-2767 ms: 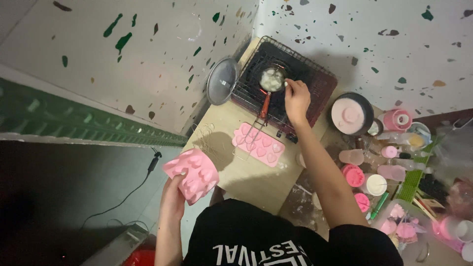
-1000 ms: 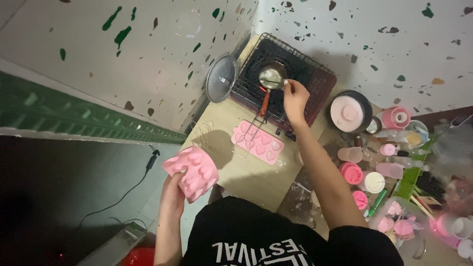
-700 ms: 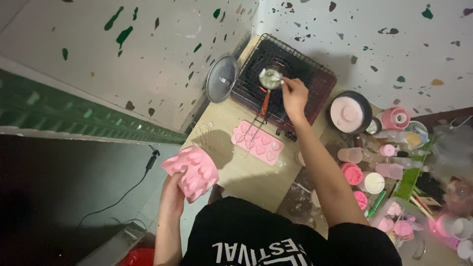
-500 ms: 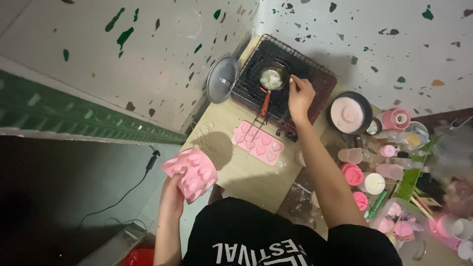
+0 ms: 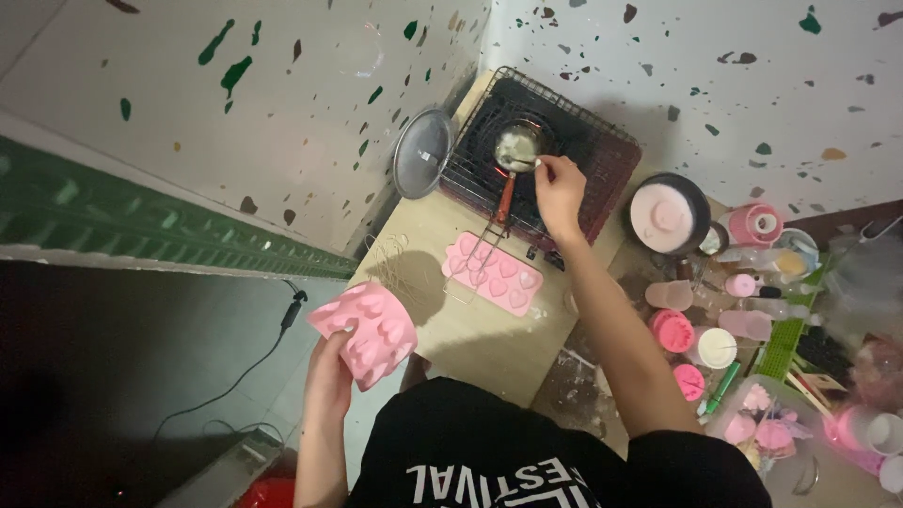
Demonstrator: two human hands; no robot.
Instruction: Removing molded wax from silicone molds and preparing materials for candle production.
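Speckled wall, right hand (image 5: 559, 193) at pan (image 5: 518, 146)

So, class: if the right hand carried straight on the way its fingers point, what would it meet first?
Most likely the small pan on the wire grill: the right hand points up-left at its rim, though its height above it is unclear.

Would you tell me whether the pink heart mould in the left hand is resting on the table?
No, the left hand holds the pink heart mould in the air beside the table, off its edge.
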